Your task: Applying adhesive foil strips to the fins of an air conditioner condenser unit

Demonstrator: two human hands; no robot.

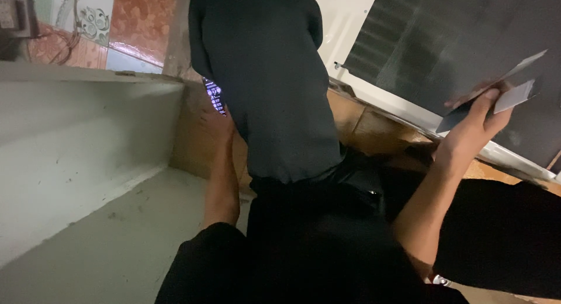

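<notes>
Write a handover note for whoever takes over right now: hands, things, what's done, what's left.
Left hand: seems to hold a lit phone, beside a person in a grey shirt.
Right hand: grips thin flat cards, one dark and one pale, before a dark finned panel.
Done: both things are in hand.
Left: neither is set down; no more can be told.

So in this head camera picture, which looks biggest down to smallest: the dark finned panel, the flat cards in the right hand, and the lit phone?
1. Dark finned panel, by far the largest.
2. Flat cards in the right hand.
3. Lit phone, mostly hidden behind the other person's shirt, so its full size is unsure.
</notes>
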